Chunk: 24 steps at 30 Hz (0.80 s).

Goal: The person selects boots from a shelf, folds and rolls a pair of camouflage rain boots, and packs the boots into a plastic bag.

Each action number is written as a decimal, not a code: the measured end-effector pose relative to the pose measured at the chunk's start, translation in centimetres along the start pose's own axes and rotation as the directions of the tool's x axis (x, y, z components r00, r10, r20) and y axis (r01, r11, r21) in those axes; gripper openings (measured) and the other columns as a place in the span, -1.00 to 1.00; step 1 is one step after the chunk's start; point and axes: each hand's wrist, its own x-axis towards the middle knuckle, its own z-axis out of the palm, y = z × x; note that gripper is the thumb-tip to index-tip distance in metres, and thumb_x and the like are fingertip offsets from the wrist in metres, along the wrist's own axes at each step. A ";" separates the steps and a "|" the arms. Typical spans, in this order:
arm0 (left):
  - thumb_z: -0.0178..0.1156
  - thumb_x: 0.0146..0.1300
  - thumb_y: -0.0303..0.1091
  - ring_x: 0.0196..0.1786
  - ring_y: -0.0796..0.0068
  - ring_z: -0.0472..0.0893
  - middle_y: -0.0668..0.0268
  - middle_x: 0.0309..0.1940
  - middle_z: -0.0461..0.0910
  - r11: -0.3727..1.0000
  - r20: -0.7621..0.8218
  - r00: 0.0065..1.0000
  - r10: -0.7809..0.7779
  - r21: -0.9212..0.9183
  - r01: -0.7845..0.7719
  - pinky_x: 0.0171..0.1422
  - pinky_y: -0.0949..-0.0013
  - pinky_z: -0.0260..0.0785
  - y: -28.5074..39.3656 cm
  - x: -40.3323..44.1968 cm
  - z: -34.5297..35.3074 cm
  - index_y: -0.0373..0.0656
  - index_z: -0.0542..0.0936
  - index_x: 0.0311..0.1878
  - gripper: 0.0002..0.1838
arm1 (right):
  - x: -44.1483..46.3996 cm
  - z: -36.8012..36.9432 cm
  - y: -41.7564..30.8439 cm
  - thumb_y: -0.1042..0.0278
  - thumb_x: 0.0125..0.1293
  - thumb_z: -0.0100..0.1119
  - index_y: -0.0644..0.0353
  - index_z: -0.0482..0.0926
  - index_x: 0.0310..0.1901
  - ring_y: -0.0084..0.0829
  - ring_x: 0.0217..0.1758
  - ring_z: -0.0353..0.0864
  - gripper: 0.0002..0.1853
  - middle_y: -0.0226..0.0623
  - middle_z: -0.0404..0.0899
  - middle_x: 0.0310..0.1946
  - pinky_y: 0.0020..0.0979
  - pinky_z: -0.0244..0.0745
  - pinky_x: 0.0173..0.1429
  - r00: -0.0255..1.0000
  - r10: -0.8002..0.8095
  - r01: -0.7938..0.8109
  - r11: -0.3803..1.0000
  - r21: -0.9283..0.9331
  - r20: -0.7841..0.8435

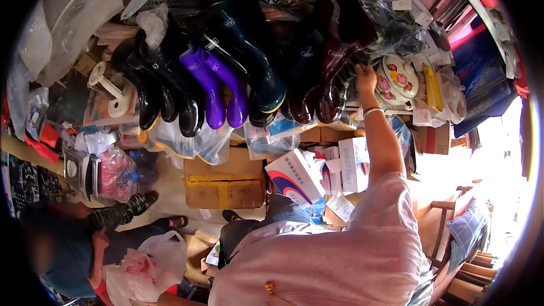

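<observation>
My right hand [366,81] is raised to the shelf, between the dark red boots [334,59] and a white lidded pot with painted flowers [398,79]. Its fingers are curled together, and what they hold is too small to make out. Left of it stand dark teal boots [258,51], purple boots [209,82] and black boots [184,93], all glossy. My left hand does not show; part of a forearm is seen at the bottom edge.
Below the shelf are a taped brown carton [225,184] and white shoe boxes [294,177]. At the lower left is another person [65,260], beside a white plastic bag [148,266]. Wooden furniture [442,224] stands at the right.
</observation>
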 end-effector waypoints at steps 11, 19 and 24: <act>0.19 -0.05 -0.45 -0.26 0.39 0.50 0.25 -0.32 0.46 0.999 0.069 0.998 0.009 -0.040 -0.006 -0.17 0.41 0.36 1.6 -2.6 1.8 -0.22 0.39 -0.15 -0.66 | -1.0 -6.5 -5.2 0.27 0.15 0.07 0.19 0.45 -0.32 -0.07 -0.23 0.50 -0.82 -0.20 0.53 -0.34 -0.18 0.41 -0.22 0.974 -0.227 0.199 0.875 -0.441 -0.012; 0.20 -0.05 -0.44 -0.25 0.39 0.50 0.25 -0.31 0.46 0.991 0.138 0.989 0.061 -0.125 -0.043 -0.16 0.41 0.37 3.8 -4.0 5.0 -0.21 0.38 -0.14 -0.64 | -1.6 -6.1 -5.5 0.38 0.06 0.07 0.17 0.41 -0.30 -0.18 -0.16 0.50 -0.85 -0.24 0.48 -0.29 -0.19 0.47 -0.20 0.880 -0.340 0.470 0.533 -0.704 0.330; 0.20 -0.04 -0.43 -0.24 0.39 0.50 0.25 -0.30 0.46 0.987 0.161 0.984 0.079 -0.149 -0.055 -0.16 0.41 0.37 5.1 -4.8 6.0 -0.21 0.37 -0.13 -0.63 | -1.6 -2.9 -8.1 0.44 0.04 0.03 0.14 0.42 -0.25 -0.21 -0.15 0.48 -0.81 -0.27 0.44 -0.29 -0.21 0.49 -0.24 0.827 -0.448 0.557 0.568 -0.606 0.341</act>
